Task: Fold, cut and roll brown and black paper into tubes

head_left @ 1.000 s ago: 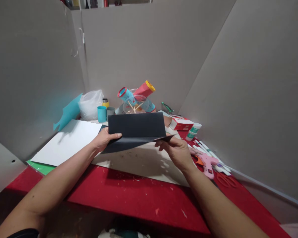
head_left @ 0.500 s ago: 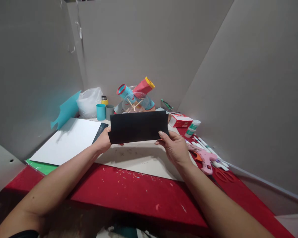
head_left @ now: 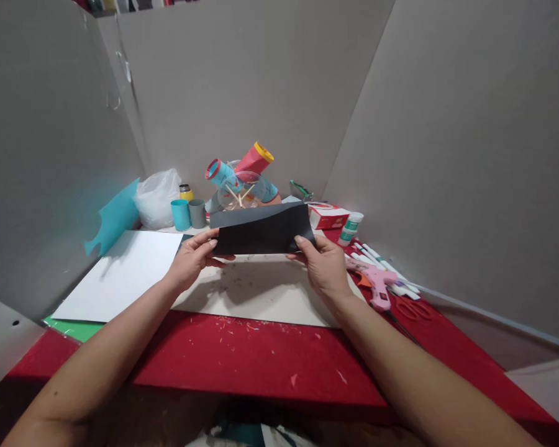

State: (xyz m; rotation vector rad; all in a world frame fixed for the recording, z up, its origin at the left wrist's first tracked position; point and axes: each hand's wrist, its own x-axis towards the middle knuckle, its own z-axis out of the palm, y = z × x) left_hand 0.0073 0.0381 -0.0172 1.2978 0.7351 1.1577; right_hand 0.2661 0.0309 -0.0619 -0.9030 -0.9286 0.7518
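A rectangular sheet of black paper (head_left: 263,233) is held up between my two hands, above the pale board on the table. It bows, and its far edge shows a greyer sheen. My left hand (head_left: 190,257) pinches its left end, thumb on top and fingers beneath. At the right end my right hand (head_left: 323,264) grips it the same way, thumb pressed on the near face. Behind the paper stands a construction of red and blue paper tubes (head_left: 254,162) with a clear plastic disc and wooden sticks, its lower part hidden.
White sheets (head_left: 121,273) lie at the left beside a blue paper piece (head_left: 114,217). A plastic bag (head_left: 158,198), blue cup (head_left: 181,215) and grey cup (head_left: 197,213) stand behind. At right are a pink glue gun (head_left: 378,282), red scissors (head_left: 414,308), markers and a red-white box (head_left: 328,216).
The black paper has tilted and now curves, showing its greyer far part. My left thumb has come onto its top side. The whole view has shifted slightly.
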